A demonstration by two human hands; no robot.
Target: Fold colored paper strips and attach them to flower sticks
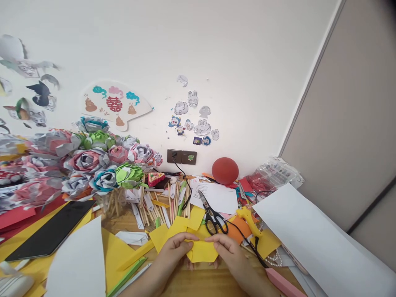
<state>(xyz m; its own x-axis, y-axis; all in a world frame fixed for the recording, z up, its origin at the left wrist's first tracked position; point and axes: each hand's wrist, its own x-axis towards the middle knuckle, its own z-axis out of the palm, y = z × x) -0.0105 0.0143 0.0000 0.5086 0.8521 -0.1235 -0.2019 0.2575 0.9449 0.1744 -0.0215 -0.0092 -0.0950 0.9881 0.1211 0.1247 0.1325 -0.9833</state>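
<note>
Yellow folded paper [202, 250], creased flat, pinched by left hand [173, 251] and right hand [230, 251].

We see a yellow paper [202, 251], small and partly folded, held low over the wooden desk at the bottom centre of the view. Its top edge is creased into a flap, and its lower outline runs to blunt angled corners (the exact fold pattern is hard to tell). The left hand [173, 252] pinches its left edge with thumb on top, and the right hand [230, 249] grips its right edge, fingers curled over the upper corner. The sheet lies nearly flat, tilted slightly towards us.
</note>
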